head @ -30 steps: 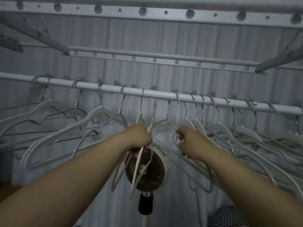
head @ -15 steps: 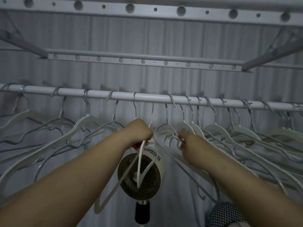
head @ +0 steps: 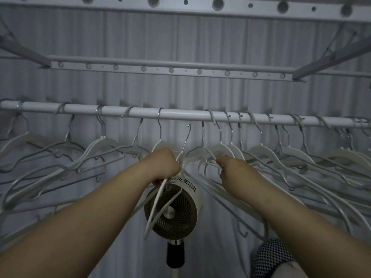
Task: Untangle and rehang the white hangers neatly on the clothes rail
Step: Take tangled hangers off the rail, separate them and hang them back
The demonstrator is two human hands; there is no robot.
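A white clothes rail (head: 180, 113) runs across the view with several white hangers on it by metal hooks. My left hand (head: 163, 164) is closed around the neck of one white hanger (head: 155, 207). That hanger's metal hook (head: 187, 135) points up just below the rail, off it, and its body hangs down in front of a fan. My right hand (head: 230, 169) grips the shoulder of a hanger (head: 206, 155) in the crowded bunch on the right, whose arms cross one another.
A round standing fan (head: 174, 209) is right below my hands, behind the held hanger. Two perforated metal bars (head: 170, 70) of a drying rack sit above the rail. Pleated curtains fill the background. A checked cloth (head: 269, 257) shows at the bottom right.
The held hanger's hook has come off the rail and now sits just below it. The view has shifted, so rail and fan appear lower and more to the left.
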